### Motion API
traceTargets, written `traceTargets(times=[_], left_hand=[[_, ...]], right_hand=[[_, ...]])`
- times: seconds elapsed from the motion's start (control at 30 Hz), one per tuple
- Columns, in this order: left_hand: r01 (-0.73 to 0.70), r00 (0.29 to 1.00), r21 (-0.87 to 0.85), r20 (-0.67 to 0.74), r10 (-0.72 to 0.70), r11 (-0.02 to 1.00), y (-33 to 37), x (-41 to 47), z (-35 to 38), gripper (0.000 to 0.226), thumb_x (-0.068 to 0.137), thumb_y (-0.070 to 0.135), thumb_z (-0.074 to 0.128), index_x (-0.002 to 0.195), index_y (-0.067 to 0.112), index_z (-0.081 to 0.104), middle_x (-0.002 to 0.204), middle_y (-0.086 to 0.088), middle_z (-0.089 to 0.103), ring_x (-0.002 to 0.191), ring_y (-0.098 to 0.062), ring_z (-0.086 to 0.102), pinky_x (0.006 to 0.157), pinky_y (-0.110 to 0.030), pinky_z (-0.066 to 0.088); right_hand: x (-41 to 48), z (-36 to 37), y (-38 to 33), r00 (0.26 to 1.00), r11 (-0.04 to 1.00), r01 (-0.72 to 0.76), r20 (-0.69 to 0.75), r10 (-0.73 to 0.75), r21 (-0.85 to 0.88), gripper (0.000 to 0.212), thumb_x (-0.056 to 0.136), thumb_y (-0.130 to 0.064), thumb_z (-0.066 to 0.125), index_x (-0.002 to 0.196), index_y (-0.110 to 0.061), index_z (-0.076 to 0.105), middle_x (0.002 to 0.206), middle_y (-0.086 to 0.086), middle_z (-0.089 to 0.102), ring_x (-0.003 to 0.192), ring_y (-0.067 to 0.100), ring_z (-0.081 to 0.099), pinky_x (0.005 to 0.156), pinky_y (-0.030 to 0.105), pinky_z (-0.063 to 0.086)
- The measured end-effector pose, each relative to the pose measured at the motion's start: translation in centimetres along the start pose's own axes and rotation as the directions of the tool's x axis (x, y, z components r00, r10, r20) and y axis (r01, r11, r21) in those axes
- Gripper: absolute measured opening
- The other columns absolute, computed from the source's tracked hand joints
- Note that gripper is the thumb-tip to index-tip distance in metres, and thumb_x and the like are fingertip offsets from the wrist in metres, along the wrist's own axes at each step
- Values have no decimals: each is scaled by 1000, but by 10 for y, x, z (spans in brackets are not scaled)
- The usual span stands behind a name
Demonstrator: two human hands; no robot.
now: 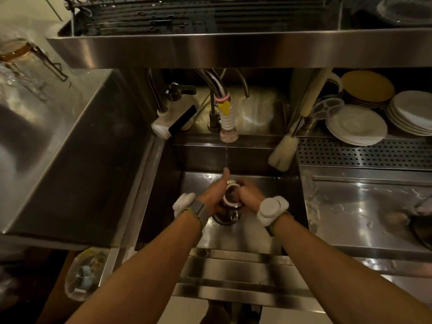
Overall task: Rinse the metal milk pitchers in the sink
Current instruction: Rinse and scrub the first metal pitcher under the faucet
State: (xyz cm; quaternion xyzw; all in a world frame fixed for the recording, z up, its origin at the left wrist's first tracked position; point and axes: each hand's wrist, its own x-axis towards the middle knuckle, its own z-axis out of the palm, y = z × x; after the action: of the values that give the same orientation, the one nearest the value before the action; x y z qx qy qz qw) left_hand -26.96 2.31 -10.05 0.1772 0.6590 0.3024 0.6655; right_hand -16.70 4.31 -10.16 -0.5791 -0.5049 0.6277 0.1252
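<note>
A small metal pitcher [231,195] with a pale rim is held low in the steel sink [289,195], its mouth turned toward me and its inside dark. My left hand [216,191] grips its left side with the thumb raised. My right hand [249,191] grips its right side, fingers curled over the rim. A thin stream of water falls from the white ribbed tap nozzle [228,127] onto the pitcher's far edge. Just below the pitcher lies the round drain [228,218], partly hidden by my hands.
A long white bottle brush [284,153] leans at the sink's back right corner. Stacked white plates [356,125] and tan plates [368,88] sit on the perforated shelf at right. A wet steel drainboard [364,206] flanks the sink. A steel shelf edge [233,49] overhangs the taps.
</note>
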Motion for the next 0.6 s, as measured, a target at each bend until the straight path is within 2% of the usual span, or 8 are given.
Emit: traceTargets(times=[0.07, 0.13, 0.17, 0.27, 0.3, 0.4, 0.5, 0.6], left_hand=[[-193, 979, -111, -92, 183, 975, 13, -2, 5, 59, 93, 60, 33, 123, 16, 59, 125, -15, 63, 113, -30, 61, 101, -46, 46], [-324, 939, -69, -142, 312, 944, 18, -3, 12, 44, 95, 55, 33, 117, 28, 59, 125, -9, 62, 113, -24, 60, 104, -45, 44], [-329, 937, -44, -142, 320, 943, 14, -3, 13, 43, 96, 53, 33, 118, 27, 58, 126, -10, 61, 113, -24, 59, 105, -45, 43], [-41, 999, -16, -27, 40, 999, -1, -8, 11, 58, 94, 60, 31, 116, 14, 57, 119, -17, 63, 110, -32, 61, 100, -49, 46], [-7, 1000, 28, -11, 7, 1000, -2, -13, 11, 61, 93, 62, 30, 116, 13, 58, 118, -18, 64, 110, -33, 61, 99, -50, 47], [-141, 984, 108, -97, 151, 984, 15, -27, 25, 57, 95, 57, 30, 112, 12, 60, 121, -14, 63, 102, -29, 64, 94, -43, 51], [-258, 948, 280, -111, 298, 925, 37, -41, 43, 62, 97, 53, 26, 122, 5, 56, 121, -10, 58, 115, -30, 57, 99, -38, 46], [-285, 944, 327, -64, 323, 901, 55, -54, 56, 68, 94, 58, 26, 119, 4, 58, 124, -19, 60, 112, -34, 59, 98, -50, 47]], right_hand=[[-4, 1, -5, 982, 962, 139, -155, -104, 234, 60, 87, 1, 49, 142, -19, 36, 131, 10, 49, 114, 25, 51, 85, 26, 51], [-3, 1, -8, 938, 944, 276, -265, -223, 182, 61, 88, -2, 50, 142, -24, 34, 138, 10, 45, 122, 26, 48, 97, 38, 47], [-3, 0, -7, 935, 956, 271, -265, -235, 108, 59, 88, -3, 50, 142, -22, 35, 139, 11, 45, 123, 28, 48, 98, 38, 46], [-6, -9, 1, 999, 998, 37, -20, -38, -49, 44, 90, -5, 47, 134, -6, 47, 133, 21, 52, 119, 36, 52, 84, 32, 46], [-10, -11, 2, 1000, 997, 18, 4, -17, -74, 41, 91, -6, 45, 131, -4, 49, 131, 22, 54, 116, 36, 54, 80, 32, 46], [-20, -19, -4, 989, 996, 43, -143, -32, 74, 49, 89, -6, 47, 138, -12, 41, 131, 17, 53, 112, 29, 54, 79, 30, 44], [-29, -37, -22, 978, 993, 46, -209, -22, 113, 54, 87, -12, 54, 138, -11, 38, 130, 18, 52, 114, 33, 53, 88, 34, 46], [-50, -66, -40, 963, 997, 70, -262, -61, 23, 46, 87, -15, 52, 132, -7, 45, 127, 13, 54, 115, 33, 53, 89, 34, 46]])
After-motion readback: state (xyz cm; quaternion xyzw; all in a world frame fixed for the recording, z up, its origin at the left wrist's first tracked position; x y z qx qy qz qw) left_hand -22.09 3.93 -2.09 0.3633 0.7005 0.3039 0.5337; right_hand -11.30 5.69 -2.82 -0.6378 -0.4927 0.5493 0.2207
